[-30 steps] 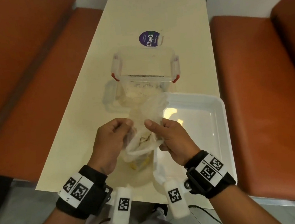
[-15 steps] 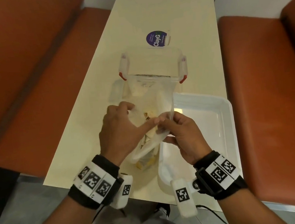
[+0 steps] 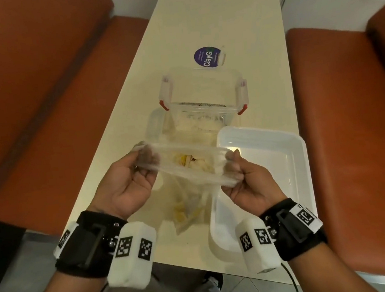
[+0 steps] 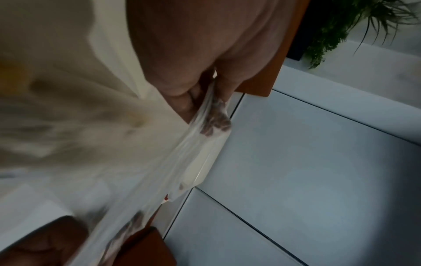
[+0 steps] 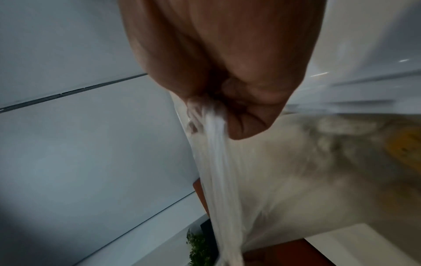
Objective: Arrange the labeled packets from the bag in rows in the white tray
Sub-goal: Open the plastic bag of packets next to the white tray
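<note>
A clear plastic bag (image 3: 189, 170) hangs over the near end of the table, its mouth stretched wide. My left hand (image 3: 136, 166) grips the mouth's left edge, and my right hand (image 3: 234, 167) grips the right edge. Yellow and pale packets (image 3: 188, 159) show inside the bag, more at its bottom (image 3: 185, 215). The white tray (image 3: 291, 158) lies to the right of the bag with nothing in it. In the left wrist view fingers (image 4: 214, 115) are wrapped in the film of the bag (image 4: 164, 176). The right wrist view shows bunched film of the bag (image 5: 218, 162) in the fist.
A clear lidded container (image 3: 202, 96) with red clips stands just beyond the bag, a second clear container (image 3: 158, 125) under it. A purple round sticker (image 3: 207, 56) lies farther up the cream table (image 3: 219, 10). Orange bench seats (image 3: 351, 115) flank both sides.
My hands moved apart, pulling the bag's mouth from nearly closed to wide. The left hand turned palm up, and the packets inside came into view.
</note>
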Demonstrator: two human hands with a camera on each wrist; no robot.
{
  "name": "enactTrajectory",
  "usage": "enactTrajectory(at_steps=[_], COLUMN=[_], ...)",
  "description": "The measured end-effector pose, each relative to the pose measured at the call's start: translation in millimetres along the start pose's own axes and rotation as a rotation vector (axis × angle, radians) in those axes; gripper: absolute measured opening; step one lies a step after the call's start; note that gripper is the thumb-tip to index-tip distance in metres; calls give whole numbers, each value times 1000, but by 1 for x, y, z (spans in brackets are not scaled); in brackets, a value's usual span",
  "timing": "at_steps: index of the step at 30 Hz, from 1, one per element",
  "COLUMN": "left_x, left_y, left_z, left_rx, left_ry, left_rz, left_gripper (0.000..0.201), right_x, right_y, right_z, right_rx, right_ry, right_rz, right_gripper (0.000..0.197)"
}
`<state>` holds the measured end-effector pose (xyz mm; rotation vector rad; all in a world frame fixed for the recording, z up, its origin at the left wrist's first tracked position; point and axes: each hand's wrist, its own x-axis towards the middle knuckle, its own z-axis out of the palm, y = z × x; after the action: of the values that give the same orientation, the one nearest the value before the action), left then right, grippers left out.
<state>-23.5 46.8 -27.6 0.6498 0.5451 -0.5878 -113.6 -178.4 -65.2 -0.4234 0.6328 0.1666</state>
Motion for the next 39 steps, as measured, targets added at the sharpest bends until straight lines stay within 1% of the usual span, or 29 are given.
enactTrajectory(at_steps=[2,4,6,8,10,11,12,13,14,15,16,17,18,19,20,21,22,23,24,25,26,28,30,32,34,36,37,38,39], left_x=[1,0,-2,-2,-2,-2,-3,-4,-5,-6,-6,-7,-6,-6,-5,-4,-3,-1,1,2,1,3,9,15,19,20,19,20,20], left_y=[3,4,4,4,4,5,6,6,5,4,3,2,0,-1,-1,-2,-2,-2,-1,-1,1,2,6,9,7,6,6,5,5], left_z=[-8,-18,-22,-25,-24,-23,-21,-20,-19,-18,-17,-16,-16,-16,-15,-14,-14,-14,-15,-14,-11,-6,-1,1,0,-6,-9,-12,-15], left_rx=[-1,79,169,214,257,298,369,466,586,726,891,1093,1330,1566,1748,1842,1852,1790,1650,1437,1201,806,489,238,103,89,100,113,123], left_ry=[-59,-95,-82,-61,-27,-1,29,61,88,107,118,125,144,172,187,176,151,118,93,76,66,59,71,80,77,52,38,30,33], left_rz=[-125,-224,-253,-240,-200,-171,-129,-64,12,91,170,260,367,491,612,707,753,749,690,589,453,178,-11,-142,-198,-197,-193,-187,-180], left_gripper=[6,17,21,27,35,37,37,34,36,45,53,56,54,47,37,28,22,21,23,23,22,24,28,34,35,36,36,36,37], right_x=[4,8,11,10,9,7,6,4,3,2,1,1,2,2,4,5,6,7,8,8,8,9,11,15,18,19,19,20,20], right_y=[-1,-6,-11,-12,-9,-7,-6,-5,-5,-5,-6,-6,-6,-7,-7,-7,-7,-8,-8,-7,-7,-5,-6,-10,-13,-15,-16,-19,-21], right_z=[1,2,5,8,13,15,18,20,20,21,21,21,22,23,23,24,25,26,26,26,26,25,22,15,7,1,0,-1,0], right_rx=[50,135,139,-29,-378,-579,-752,-870,-944,-997,-1049,-1110,-1174,-1227,-1259,-1271,-1266,-1256,-1247,-1235,-1222,-1229,-1363,-1541,-1671,-1764,-1769,-1721,-1593], right_ry=[-26,-49,-49,-31,14,38,49,47,37,27,25,34,49,64,75,87,105,128,151,166,169,126,77,76,108,202,271,341,391], right_rz=[19,33,38,13,-80,-139,-190,-230,-265,-299,-339,-386,-439,-489,-529,-555,-570,-575,-571,-555,-531,-476,-428,-392,-405,-470,-502,-513,-495], right_gripper=[29,32,29,26,22,25,32,40,45,46,43,35,26,20,22,25,29,32,36,39,43,44,39,39,37,33,30,27,26])
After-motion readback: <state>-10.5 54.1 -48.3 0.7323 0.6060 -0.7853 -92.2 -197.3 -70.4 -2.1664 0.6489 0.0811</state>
